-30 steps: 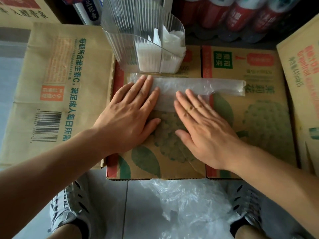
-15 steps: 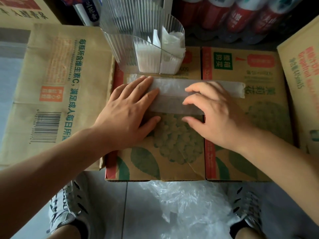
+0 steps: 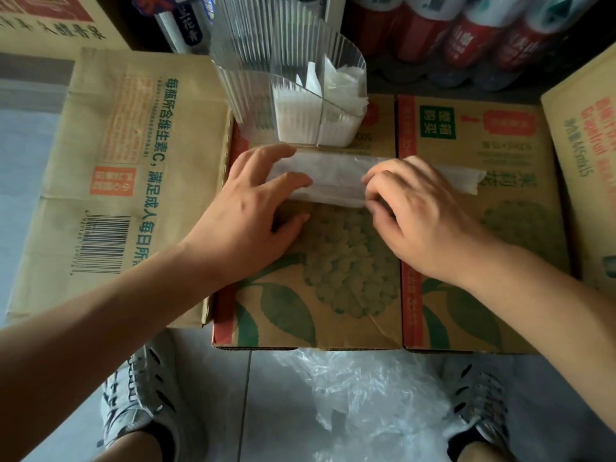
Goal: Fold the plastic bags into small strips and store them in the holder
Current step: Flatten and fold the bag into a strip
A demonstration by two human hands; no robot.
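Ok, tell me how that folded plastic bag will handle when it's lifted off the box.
Probably floppy: the folded plastic bag is thin, translucent film. Likely very light, being only a few flat layers. It may unfold once released, since the left hand presses one end and the right hand pinches its near edge on the cardboard box.

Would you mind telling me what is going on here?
A person is folding a plastic bag into a strip on a cardboard box. The left hand presses its left end flat, while the right hand pinches the near edge. The clear holder behind already has folded bags in it.
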